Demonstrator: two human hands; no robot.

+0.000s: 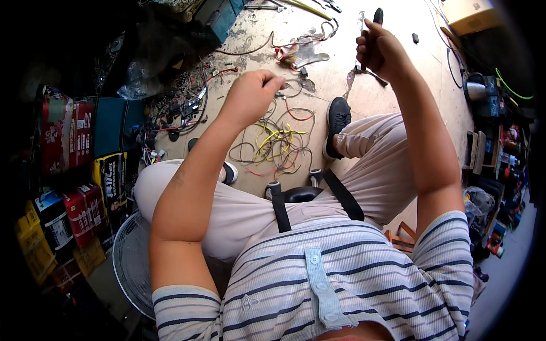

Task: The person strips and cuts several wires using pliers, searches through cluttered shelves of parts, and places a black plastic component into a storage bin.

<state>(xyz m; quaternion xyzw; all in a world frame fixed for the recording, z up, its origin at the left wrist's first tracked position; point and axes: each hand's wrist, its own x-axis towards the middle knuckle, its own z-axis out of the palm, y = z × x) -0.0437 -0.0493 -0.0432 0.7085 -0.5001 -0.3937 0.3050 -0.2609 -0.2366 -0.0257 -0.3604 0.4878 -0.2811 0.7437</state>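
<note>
My left hand (253,95) is closed in a pinch above the floor in front of me. A thin grey wire (294,85) loops out at its fingertips. Below it lies a loose tangle of yellow, red and grey wires (278,136) between my feet. Out to the right, my right hand (382,52) is raised and closed around a black-handled tool (379,16), whose exact kind the fingers hide. A clear, shiny strip (360,21) stands up beside that hand. Under it, a twisted clear strip (348,84) and a short dark piece (373,76) show.
A pale work glove (310,54) lies ahead on the floor among cables. Small parts and black connectors (185,111) are heaped at left, near red boxes (67,133). A wire-mesh fan guard (128,264) stands by my left thigh. Shelved goods (500,142) line the right side.
</note>
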